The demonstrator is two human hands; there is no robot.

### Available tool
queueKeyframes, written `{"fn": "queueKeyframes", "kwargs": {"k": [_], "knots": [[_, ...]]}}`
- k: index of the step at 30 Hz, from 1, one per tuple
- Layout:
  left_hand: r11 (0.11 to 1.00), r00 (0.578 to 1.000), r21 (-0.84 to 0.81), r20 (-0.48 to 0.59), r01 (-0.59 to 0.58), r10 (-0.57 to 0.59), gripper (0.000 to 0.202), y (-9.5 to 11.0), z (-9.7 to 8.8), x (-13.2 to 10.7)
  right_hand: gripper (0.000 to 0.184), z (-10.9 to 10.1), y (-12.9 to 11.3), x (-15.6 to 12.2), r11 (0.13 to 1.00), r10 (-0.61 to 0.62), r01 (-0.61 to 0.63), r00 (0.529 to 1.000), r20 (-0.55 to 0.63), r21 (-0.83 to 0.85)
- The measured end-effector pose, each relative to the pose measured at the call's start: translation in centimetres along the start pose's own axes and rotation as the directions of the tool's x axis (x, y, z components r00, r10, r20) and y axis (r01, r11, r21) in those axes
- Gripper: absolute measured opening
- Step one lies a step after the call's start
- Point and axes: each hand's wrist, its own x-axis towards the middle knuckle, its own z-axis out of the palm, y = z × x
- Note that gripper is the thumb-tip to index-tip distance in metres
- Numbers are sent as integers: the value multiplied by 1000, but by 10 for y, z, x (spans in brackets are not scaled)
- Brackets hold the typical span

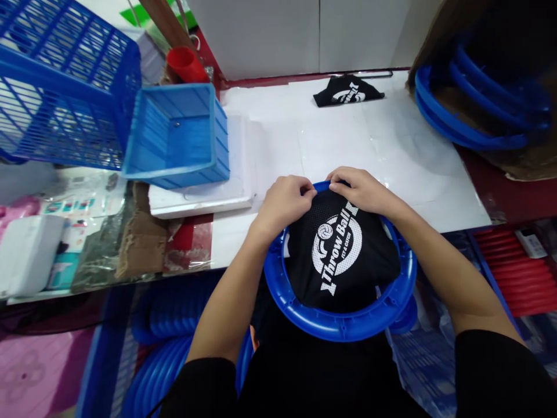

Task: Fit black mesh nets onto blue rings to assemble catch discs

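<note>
A blue plastic ring (300, 307) rests tilted against the front edge of the white table (331, 133), just in front of me. A black mesh net (343, 255) with a white "Throw Ball" print lies inside it. At the ring's far rim, my left hand (285, 203) and my right hand (361, 188) both pinch the top edge of the net, fingertips almost touching. The near part of the net hangs over the ring toward my body.
Another folded black net (348, 91) lies at the table's back. Blue rings (470, 110) are stacked at the right, and more (174, 342) sit below on the left. A blue basket (178, 136) and a blue wire crate (56, 81) stand at left.
</note>
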Motion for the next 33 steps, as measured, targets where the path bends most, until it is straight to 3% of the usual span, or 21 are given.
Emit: {"fn": "queueKeyframes", "kwargs": {"k": [10,14,19,28,33], "knots": [[992,1000,-126,-2,-26,26,14,-2,-3,-6,16,-1,1,0,1000,-5,5,1000,5,11],[981,986,-111,-75,-157,149,16,-3,1,-7,17,4,0,1,999,17,-18,999,-27,-29],[940,940,28,34,-340,339,22,-6,10,-5,14,3,-1,1,999,23,-24,999,-33,-33],[865,915,298,118,-403,386,29,-3,16,-10,12,-1,-2,-1,1000,28,-28,999,-21,-4],[846,908,329,143,-419,393,28,-1,16,-9,13,0,-1,-2,1000,-3,3,1000,-24,11]]}}
